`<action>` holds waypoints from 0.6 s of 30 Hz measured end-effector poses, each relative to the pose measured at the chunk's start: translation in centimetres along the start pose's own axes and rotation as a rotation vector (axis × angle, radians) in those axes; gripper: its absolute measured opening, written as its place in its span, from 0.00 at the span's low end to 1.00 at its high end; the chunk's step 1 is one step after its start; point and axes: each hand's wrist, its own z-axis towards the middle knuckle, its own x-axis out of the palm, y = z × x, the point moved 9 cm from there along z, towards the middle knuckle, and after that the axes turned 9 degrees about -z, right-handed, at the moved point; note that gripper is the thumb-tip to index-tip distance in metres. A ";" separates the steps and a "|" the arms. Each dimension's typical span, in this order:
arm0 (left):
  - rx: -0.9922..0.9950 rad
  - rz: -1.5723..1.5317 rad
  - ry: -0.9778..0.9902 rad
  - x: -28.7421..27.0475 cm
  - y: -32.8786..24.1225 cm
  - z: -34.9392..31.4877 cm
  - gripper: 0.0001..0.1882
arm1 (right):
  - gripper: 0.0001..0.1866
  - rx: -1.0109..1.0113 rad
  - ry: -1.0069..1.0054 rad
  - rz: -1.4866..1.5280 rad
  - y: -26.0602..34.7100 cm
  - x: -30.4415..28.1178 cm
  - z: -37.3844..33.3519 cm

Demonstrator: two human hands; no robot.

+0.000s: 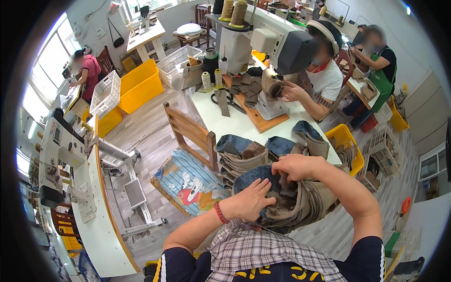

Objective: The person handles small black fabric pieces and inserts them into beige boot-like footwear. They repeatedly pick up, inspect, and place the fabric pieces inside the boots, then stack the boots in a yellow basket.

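Observation:
A nested stack of tan suede boot uppers (317,199) stands before me, with blue cloth and brown fur showing inside the top one. My left hand (253,199), a red beaded bracelet at its wrist, rests with fingers outstretched on the blue and furry inside. My right hand (293,168) reaches down into the same upper, its fingers closed on the brown fur lining (286,188). Its fingertips are partly hidden. Just beyond, another stack of uppers (242,155) and further blue-lined uppers (280,145) stand by the table's near edge.
A co-worker (326,75) works an upper at a sewing machine (277,42) across the white table (206,105). Scissors (230,101) and suede scraps (246,89) lie there. A wooden chair (190,136) with a cushion (188,183) stands left; a yellow crate (347,141) sits right.

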 end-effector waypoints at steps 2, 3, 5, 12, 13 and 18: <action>0.011 0.008 -0.001 -0.2 -0.1 0.0 0.29 | 0.09 -0.076 0.054 0.065 -0.3 0.6 0.4; 0.024 0.021 -0.005 -0.2 -0.2 0.0 0.30 | 0.09 -0.113 0.080 0.098 -0.6 0.9 0.7; 0.038 0.041 -0.009 -0.1 -0.2 0.0 0.30 | 0.08 -0.096 0.093 0.466 -1.8 0.9 1.0; 0.070 0.034 -0.043 -0.1 -0.3 -0.1 0.29 | 0.07 0.005 -0.195 0.957 -5.9 2.8 2.8; 0.079 0.031 -0.055 -0.2 -0.3 -0.1 0.28 | 0.07 0.048 -0.227 0.982 -6.5 3.2 3.0; 0.023 -0.100 0.010 0.0 -0.1 -0.1 0.29 | 0.09 0.239 -0.270 0.996 -7.5 4.9 4.3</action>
